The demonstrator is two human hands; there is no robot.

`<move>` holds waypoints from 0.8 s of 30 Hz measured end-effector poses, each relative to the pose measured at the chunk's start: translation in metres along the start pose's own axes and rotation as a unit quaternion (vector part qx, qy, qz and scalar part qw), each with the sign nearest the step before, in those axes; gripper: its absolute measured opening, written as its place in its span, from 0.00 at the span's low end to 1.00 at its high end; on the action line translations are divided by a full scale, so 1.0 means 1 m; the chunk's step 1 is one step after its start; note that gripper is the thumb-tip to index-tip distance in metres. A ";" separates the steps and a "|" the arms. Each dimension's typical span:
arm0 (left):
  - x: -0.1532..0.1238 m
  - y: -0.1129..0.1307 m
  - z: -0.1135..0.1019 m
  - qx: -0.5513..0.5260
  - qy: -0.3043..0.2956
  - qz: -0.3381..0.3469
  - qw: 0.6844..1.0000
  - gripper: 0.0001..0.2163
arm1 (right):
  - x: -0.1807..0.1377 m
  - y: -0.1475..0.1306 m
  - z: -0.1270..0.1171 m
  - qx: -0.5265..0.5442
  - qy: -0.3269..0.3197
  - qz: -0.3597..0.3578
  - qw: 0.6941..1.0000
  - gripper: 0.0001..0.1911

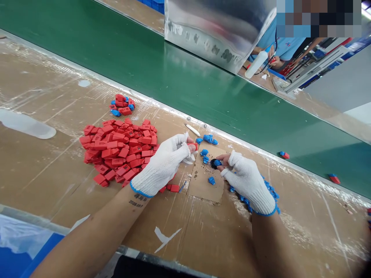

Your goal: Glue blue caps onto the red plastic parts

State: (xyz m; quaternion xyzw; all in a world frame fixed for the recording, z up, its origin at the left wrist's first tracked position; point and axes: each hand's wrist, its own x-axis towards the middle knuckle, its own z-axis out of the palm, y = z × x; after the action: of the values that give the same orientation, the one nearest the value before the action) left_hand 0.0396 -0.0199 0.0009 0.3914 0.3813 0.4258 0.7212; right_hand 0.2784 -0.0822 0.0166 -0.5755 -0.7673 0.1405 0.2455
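The left hand [164, 164] is pinching a red piece [193, 146] between thumb and finger, the piece jutting past the fingertips toward the cardboard sheet [204, 192], while a pile of red pieces [118, 148] is lying beside that hand. The right hand [249, 180] is holding a blue piece [218, 163] in a narrow grip, its far end overlapping a black round container [213, 165]; whether the two are touching, I cannot tell.
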 end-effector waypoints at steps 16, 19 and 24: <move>0.002 -0.005 -0.005 0.001 -0.034 0.013 0.999 0.09 | -0.002 0.001 -0.012 -0.037 -0.040 0.064 0.997 0.10; 0.001 -0.004 -0.005 0.005 -0.041 0.007 0.999 0.09 | -0.001 0.000 -0.011 -0.037 -0.036 0.065 0.997 0.09; -0.003 0.001 -0.004 0.006 -0.063 0.007 0.998 0.07 | -0.009 0.002 -0.015 -0.001 0.000 0.068 0.998 0.03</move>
State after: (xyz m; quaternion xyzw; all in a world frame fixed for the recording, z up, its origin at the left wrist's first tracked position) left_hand 0.0348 -0.0218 0.0014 0.4245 0.3349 0.4033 0.7383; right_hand 0.2901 -0.0907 0.0261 -0.6266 -0.7265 0.1566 0.2346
